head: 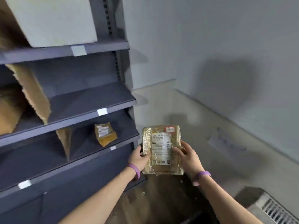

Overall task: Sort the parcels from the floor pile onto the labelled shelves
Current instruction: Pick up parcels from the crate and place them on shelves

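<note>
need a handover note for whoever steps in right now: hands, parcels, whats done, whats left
Left hand: grips the left edge of the flat tan tape-wrapped parcel, printed label facing up.
Right hand: grips its right edge.
The parcel is held in the air just right of the grey metal shelves, near the lower levels.
Done: a small tan parcel lies on a lower shelf; a large white box sits on the top one.
Left: match the held parcel to a shelf label and place it. The floor pile is out of view.
</note>
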Motion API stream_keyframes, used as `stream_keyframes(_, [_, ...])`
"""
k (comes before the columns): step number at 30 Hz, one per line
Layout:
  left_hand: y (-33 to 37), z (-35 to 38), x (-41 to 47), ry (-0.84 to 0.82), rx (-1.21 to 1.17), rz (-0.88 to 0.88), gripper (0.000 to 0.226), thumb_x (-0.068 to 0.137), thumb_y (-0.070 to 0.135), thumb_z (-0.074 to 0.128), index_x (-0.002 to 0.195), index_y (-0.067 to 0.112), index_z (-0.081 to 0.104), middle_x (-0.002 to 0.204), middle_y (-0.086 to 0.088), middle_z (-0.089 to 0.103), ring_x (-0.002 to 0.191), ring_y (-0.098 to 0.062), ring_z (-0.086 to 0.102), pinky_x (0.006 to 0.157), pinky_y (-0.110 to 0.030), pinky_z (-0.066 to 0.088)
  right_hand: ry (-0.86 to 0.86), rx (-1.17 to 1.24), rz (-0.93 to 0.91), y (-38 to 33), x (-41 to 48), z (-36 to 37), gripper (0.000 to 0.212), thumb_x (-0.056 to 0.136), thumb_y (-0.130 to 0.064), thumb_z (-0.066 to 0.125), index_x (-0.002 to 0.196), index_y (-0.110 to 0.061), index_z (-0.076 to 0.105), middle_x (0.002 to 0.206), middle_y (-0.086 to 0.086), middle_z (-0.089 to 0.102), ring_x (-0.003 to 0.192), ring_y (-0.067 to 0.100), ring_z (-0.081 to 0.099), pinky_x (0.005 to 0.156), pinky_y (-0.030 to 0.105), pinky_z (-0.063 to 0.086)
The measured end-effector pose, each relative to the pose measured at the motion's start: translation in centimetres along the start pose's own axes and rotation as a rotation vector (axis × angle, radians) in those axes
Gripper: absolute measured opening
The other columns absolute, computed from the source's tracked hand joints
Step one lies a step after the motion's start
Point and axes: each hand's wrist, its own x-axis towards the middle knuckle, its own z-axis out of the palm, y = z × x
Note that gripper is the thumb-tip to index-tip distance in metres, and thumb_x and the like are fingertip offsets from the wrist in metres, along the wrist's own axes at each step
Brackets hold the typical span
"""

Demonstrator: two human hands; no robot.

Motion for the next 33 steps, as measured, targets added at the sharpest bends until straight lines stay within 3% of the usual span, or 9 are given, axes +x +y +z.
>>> stream_keyframes(6, [-6.7, -8.2, -5.7, 0.213, -0.015, -0.189, 0.022, 0.088, 0.017, 0.061, 0.108, 0.024, 0.056, 0.107, 0.0, 0.066, 0.1, -0.019, 0.062, 0.09, -0.039, 0.052, -0.332, -0.025, -0.036, -1.4, -1.6, 10.4, 0.032, 0.092, -0.039, 0.059, 0.124, -0.03, 0.059, 0.103, -0.016, 0.07, 0.097, 0.006, 0.067, 0.092, 0.034, 0.052])
stream_keyframes(11, [-11.0, -14.0, -9.7, 0.406, 0.005, -0.31, 0.026, 0.09, 0.019, 0.056, 0.116, 0.015, 0.057, 0.108, -0.004, 0.066, 0.098, -0.023, 0.063, 0.085, -0.034, 0.051, -0.559, -0.086, -0.039, -2.6, -2.2, 19.0, 0.059, 0.083, -0.058, 0.059, 0.134, -0.028, 0.051, 0.11, -0.015, 0.069, 0.1, 0.007, 0.066, 0.095, 0.037, 0.052])
stream_keyframes(14, [-12.6, -17.4, -11.8, 0.491, -0.023, -0.362, 0.022, 0.093, 0.021, 0.052, 0.115, 0.019, 0.056, 0.104, 0.0, 0.066, 0.093, -0.02, 0.063, 0.078, -0.028, 0.048, -0.645, -0.12, -0.079, -4.1, -3.4, 23.8, 0.055, 0.086, -0.046, 0.064, 0.135, -0.024, 0.05, 0.116, -0.012, 0.066, 0.105, 0.008, 0.063, 0.091, 0.027, 0.049])
stream_keyframes(17, [-14.7, -21.0, -13.4, 0.539, -0.08, -0.389, 0.022, 0.093, 0.025, 0.053, 0.115, 0.022, 0.057, 0.107, 0.005, 0.066, 0.097, -0.018, 0.063, 0.087, -0.032, 0.05, -0.732, -0.13, -0.088, -5.4, -4.7, 28.3, 0.056, 0.086, -0.033, 0.068, 0.137, -0.021, 0.047, 0.122, -0.01, 0.062, 0.113, 0.012, 0.06, 0.098, 0.03, 0.047])
stream_keyframes(20, [-17.4, -24.9, -14.4, 0.574, -0.137, -0.398, 0.024, 0.093, 0.028, 0.054, 0.116, 0.023, 0.059, 0.111, 0.007, 0.067, 0.101, -0.016, 0.063, 0.094, -0.037, 0.05, -0.777, -0.149, -0.071, -6.4, -5.8, 33.2, 0.059, 0.086, -0.034, 0.069, 0.138, -0.022, 0.045, 0.125, -0.008, 0.061, 0.115, 0.013, 0.059, 0.101, 0.034, 0.047])
stream_keyframes(25, [-22.3, -32.5, -15.2, 0.566, -0.16, -0.392, 0.019, 0.096, 0.026, 0.051, 0.114, 0.023, 0.055, 0.11, 0.006, 0.063, 0.1, -0.016, 0.06, 0.088, -0.029, 0.045, -0.788, -0.165, -0.031, -7.9, -7.9, 42.4, 0.057, 0.086, -0.038, 0.067, 0.136, -0.024, 0.046, 0.125, -0.009, 0.062, 0.113, 0.014, 0.061, 0.101, 0.039, 0.049])
stream_keyframes(29, [-27.2, -39.3, -15.5, 0.512, -0.14, -0.398, 0.014, 0.096, 0.027, 0.051, 0.11, 0.029, 0.053, 0.11, 0.006, 0.064, 0.099, -0.016, 0.06, 0.09, -0.031, 0.047, -0.767, -0.14, 0.03, -7.9, -10.2, 49.6, 0.07, 0.07, -0.057, 0.068, 0.132, -0.028, 0.051, 0.119, -0.014, 0.065, 0.108, 0.009, 0.064, 0.099, 0.04, 0.051])
stream_keyframes(33, [-30.8, -43.7, -15.0, 0.468, -0.153, -0.403, 0.02, 0.095, 0.015, 0.053, 0.115, 0.016, 0.056, 0.108, 0.002, 0.062, 0.094, -0.014, 0.058, 0.077, -0.021, 0.046, -0.729, -0.12, 0.102, -8.0, -12.1, 54.6, 0.051, 0.072, -0.052, 0.067, 0.119, -0.031, 0.06, 0.109, -0.012, 0.07, 0.1, 0.007, 0.067, 0.093, 0.04, 0.054])
